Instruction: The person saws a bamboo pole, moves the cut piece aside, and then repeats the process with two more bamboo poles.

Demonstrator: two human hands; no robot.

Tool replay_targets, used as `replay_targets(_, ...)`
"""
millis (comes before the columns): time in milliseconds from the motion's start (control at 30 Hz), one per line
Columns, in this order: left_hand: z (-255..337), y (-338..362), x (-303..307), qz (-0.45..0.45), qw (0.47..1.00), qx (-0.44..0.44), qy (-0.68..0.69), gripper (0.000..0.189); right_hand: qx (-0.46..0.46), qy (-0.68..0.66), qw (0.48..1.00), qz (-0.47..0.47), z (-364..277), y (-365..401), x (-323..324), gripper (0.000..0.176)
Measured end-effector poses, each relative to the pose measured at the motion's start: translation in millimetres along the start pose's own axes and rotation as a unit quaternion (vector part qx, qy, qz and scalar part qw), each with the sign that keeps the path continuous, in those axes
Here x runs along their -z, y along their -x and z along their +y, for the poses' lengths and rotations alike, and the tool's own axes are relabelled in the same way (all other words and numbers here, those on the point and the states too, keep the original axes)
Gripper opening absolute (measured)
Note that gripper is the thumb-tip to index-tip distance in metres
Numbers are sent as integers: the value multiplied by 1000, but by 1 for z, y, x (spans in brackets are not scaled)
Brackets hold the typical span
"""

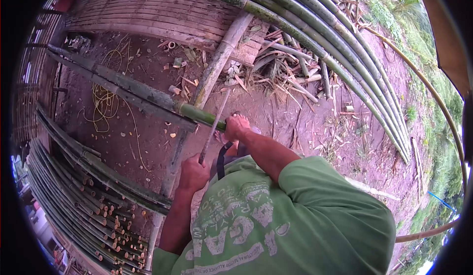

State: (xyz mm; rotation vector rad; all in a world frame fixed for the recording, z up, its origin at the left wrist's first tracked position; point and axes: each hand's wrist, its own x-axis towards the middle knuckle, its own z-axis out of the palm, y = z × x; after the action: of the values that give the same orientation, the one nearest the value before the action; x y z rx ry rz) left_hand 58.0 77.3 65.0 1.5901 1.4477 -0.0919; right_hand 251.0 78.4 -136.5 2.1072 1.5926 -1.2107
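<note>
A green bamboo pole [196,112] lies across a slanting wooden beam, its near end pointing towards me. My right hand [237,126] grips it close to this end, fingers folded over the top. In my left hand [193,173] is a long thin-bladed tool [215,120], gripped by its near end, with the blade crossing over the pole just beside my right hand. The tool's handle is hidden in my fist. Beyond the green length, two darker bamboo pieces [123,85] run on to the far left.
Long green bamboo poles [315,33] lie at upper right, above a heap of bamboo offcuts [290,63]. A slatted bamboo platform [152,6] is at the back. Yellow cord [104,100] lies on the dirt. Stacked bamboo poles [69,191] fill the lower left.
</note>
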Motion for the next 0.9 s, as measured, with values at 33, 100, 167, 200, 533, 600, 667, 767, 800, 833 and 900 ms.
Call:
replay_targets(33, 0, 10, 6, 0, 1000, 3, -10, 15, 4, 0, 1000, 1, -5, 2, 12, 39)
replay_targets(100, -4, 33, 19, -17, 999, 14, -44, 14, 4, -13, 1000, -9, -15, 19, 26, 36)
replay_targets(167, 6, 33, 22, -22, 998, 28, -49, 12, 1, -21, 1000, -18, -20, 31, 42, 35)
replay_targets(200, 9, 31, 21, -23, 998, 36, -50, 12, 1, -25, 999, -23, -19, 30, 42, 35)
replay_targets(533, -17, -105, -47, 17, 996, -68, -46, 15, 10, -29, 999, -41, -14, 15, 40, 34)
replay_targets(600, -47, -95, -55, 22, 997, -71, -35, 15, 11, -34, 998, -50, -16, 21, 42, 33)
replay_targets(667, -73, -82, -71, 39, 996, -78, 10, 14, 12, -41, 997, -69, -14, 20, 46, 33)
replay_targets(767, -74, -83, -76, 69, 990, -102, 62, 15, 1, -75, 995, -68, -8, 5, 37, 41)
replay_targets(800, -58, -74, -65, 66, 992, -98, 34, 16, 1, -78, 994, -74, -7, 8, 29, 44)
replay_targets(833, -41, -64, -50, 69, 993, -95, 6, 16, 2, -81, 994, -80, -7, 12, 21, 48)
replay_targets(900, -28, -2, -10, 49, 997, -55, -12, 18, 17, -73, 994, -77, -5, 4, 25, 48)
